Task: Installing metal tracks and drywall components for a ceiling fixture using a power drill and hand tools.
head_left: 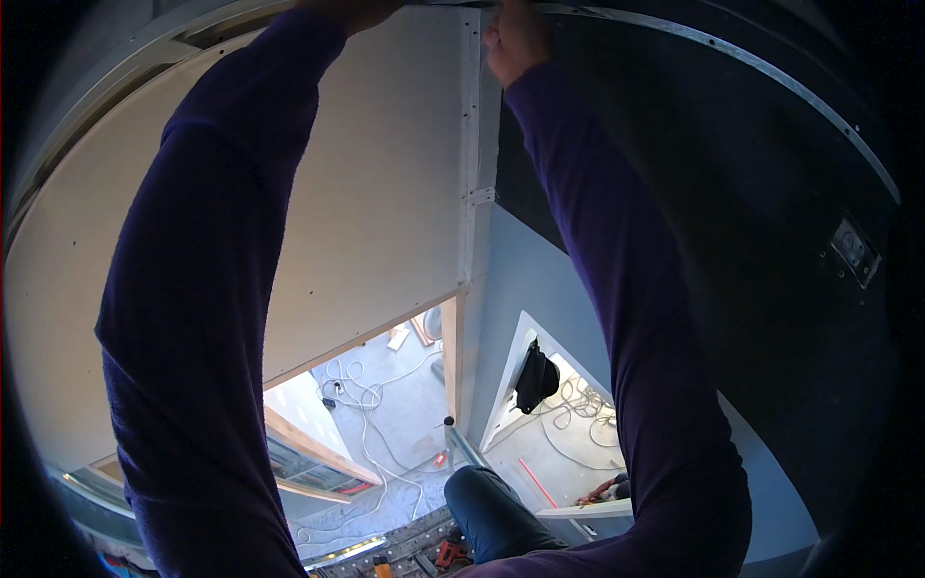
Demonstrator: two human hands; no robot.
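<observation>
The metal corner strip (470, 135) is seen running lengthwise downward between the cropped left hand (358, 12) and curled right hand (517, 46), nearer the latter, but whether anything is gripped by either cannot be told

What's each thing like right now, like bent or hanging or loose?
Left hand: raised, mostly cut off
Right hand: raised, curled
Metal strip: upright
Doorway: open
Black thing: hanging, seems to be cloth
White cables: loose, looping
Red tool: can't tell if it's on
</observation>
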